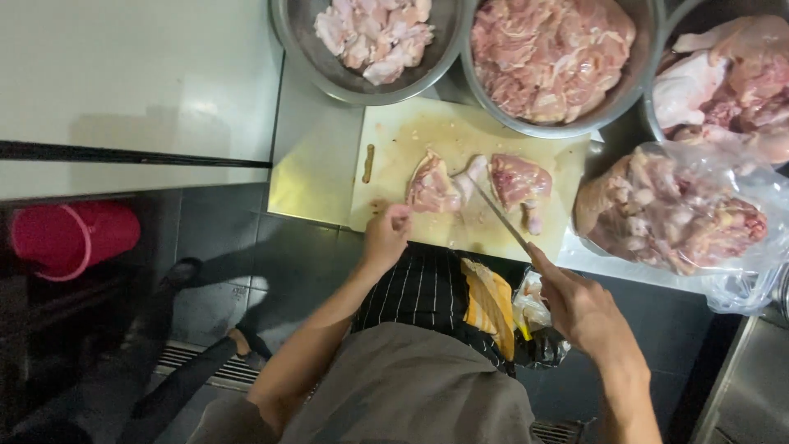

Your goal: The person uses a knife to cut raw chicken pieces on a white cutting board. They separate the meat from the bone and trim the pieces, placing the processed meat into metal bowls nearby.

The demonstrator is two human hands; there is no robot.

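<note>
Right hand [579,308]: closed around the handle of a knife [500,218], near right of the scene. Blade long axis runs from the hand up and leftward, far tip lying between the two pieces of raw chicken on the cutting board [411,136].

Left hand [386,234]: fingers drawn together at the near edge of the board, fingertips at or just beside the near edge of the left chicken piece [433,187]; whether it pinches the meat or only presses on it cannot be told. This hand is the nearer of the two to the meat.

Right chicken piece [519,181]: pinkish, skin side partly up, just right of the blade tip; the left piece lies just left of it, a pale strip joining or bridging them.

Cutting board: pale, stained, on the steel table [312,164], directly ahead of the person.

Far side, left to right: metal bowl [296,41] of cut chicken; second metal bowl [485,103] heaped with cut chicken; third bowl [657,115] of larger pieces, partly out of view.

Right of the board: clear plastic bag [723,247] of whole raw pieces, touching the board's right edge.

Near: striped apron with a yellow cloth [489,304] at the waist.

Floor, left: red bucket [70,234].
</note>
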